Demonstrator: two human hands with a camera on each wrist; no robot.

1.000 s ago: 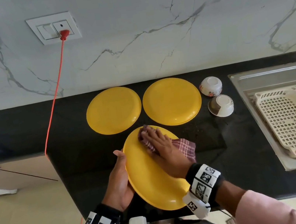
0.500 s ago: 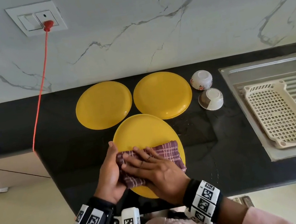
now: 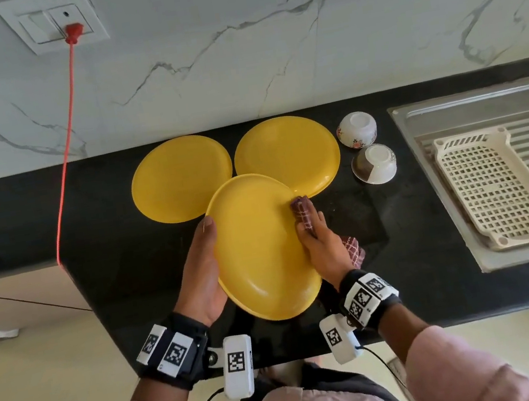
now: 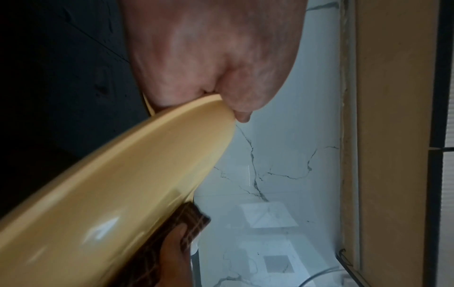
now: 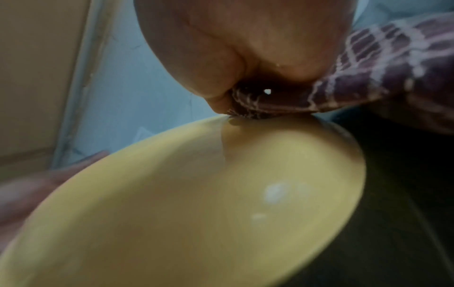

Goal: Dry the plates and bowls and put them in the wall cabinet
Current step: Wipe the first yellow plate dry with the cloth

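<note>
Since a moment ago the cloth [image 3: 303,213] slid to the held plate [image 3: 260,246]'s right rim, right hand [image 3: 324,249] clutching it, left hand [image 3: 202,265] gripping the left rim at frame centre, above two plates, two bowls; the wrist views show only the cloth's pinch.

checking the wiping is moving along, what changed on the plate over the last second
The right hand swept the checked cloth from the far rim of the held plate down toward its near side, then over to the right rim, where it now pinches the cloth over the edge. The left hand kept its grip on the left rim. The two other yellow plates and two upturned bowls stayed put on the counter.
</note>
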